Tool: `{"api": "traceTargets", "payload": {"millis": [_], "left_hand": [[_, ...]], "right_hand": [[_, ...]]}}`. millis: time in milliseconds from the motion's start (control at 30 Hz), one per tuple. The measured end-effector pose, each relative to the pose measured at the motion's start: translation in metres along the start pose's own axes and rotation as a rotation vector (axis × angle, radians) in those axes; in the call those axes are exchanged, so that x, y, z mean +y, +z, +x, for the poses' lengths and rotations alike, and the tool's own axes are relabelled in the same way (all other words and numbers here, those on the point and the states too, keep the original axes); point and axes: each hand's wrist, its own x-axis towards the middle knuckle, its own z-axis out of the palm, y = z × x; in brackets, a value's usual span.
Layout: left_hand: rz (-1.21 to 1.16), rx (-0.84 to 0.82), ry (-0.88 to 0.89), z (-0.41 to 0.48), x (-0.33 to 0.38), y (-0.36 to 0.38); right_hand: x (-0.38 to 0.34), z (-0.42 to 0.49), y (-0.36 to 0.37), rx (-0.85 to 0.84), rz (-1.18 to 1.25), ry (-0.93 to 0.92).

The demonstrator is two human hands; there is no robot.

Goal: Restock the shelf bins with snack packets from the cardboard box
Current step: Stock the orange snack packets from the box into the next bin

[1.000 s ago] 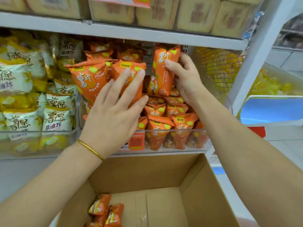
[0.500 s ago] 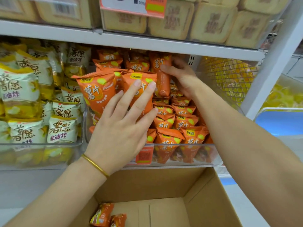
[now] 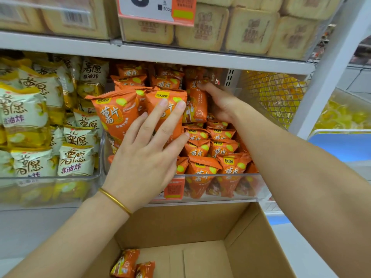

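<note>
Left hand (image 3: 144,157): lying open, fingers straight and slightly spread, pressing flat against the front packets (image 3: 118,115) standing upright at the top of the pile; gripping nothing.
Right hand (image 3: 220,103): reaching deeper to the right, fingers curling round a single orange packet (image 3: 197,105), holding it upright against the back rows.
Clear bin (image 3: 243,187): sitting on the middle shelf, carrying orange snack packets (image 3: 218,151) heaping well above its front wall.
Cardboard box (image 3: 261,247): standing open just below the bin, flaps up.
Boxed packets (image 3: 128,263): lying in the box's near left corner, a few only, bare cardboard showing beside them.
Neighbouring bin (image 3: 60,189): standing to the left, holding yellow-and-white packets (image 3: 74,159).
Gold bangle (image 3: 115,200): circling the left wrist.
Mesh basket (image 3: 275,95): hanging to the right, showing yellow contents through the wire.
Upper shelf (image 3: 160,55): bearing pale wrapped biscuit packs (image 3: 251,29) and a price tag (image 3: 156,9).
</note>
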Motion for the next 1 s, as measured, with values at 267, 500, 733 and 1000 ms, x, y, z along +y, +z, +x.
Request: {"api": "traceTargets", "payload": {"millis": [267, 500, 733, 1000], "left_hand": [[-0.014, -0.004, -0.002, 0.0, -0.001, -0.002], [-0.019, -0.02, -0.006, 0.0, -0.002, -0.002], [-0.022, -0.022, -0.006, 0.0, -0.002, -0.002], [-0.025, -0.016, -0.005, -0.001, -0.002, -0.001]], "right_hand": [[-0.001, 0.002, 0.003, 0.066, 0.042, 0.013], [0.0, -0.003, -0.009, 0.146, 0.11, -0.022], [-0.011, -0.008, -0.002, 0.234, 0.153, -0.069], [-0.002, -0.011, 0.008, 0.178, -0.084, -0.129]]}}
